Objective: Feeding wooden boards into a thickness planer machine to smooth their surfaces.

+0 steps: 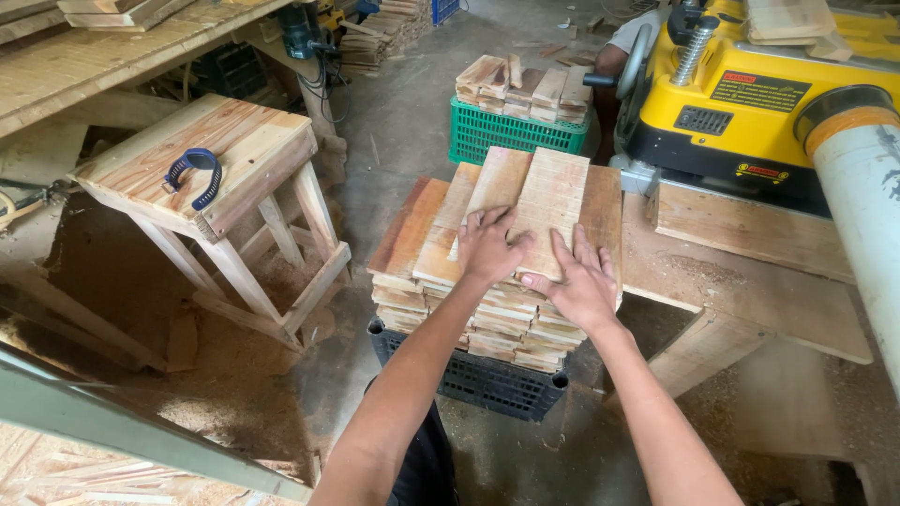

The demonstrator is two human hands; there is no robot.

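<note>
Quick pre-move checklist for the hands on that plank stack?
1. Left hand flat on the top planks: ok, fingers spread on the wood.
2. Right hand on the near edge of the same planks: ok, touching.
3. Plank stack seated on the black crate: ok, though layers sit uneven at the front.
4. Top planks aligned: not ok, they lie skewed and overlapping.
5. Gap to the yellow planer on the right: ok, hands are apart from it.
6. Planer running or stopped: cannot tell.
</note>
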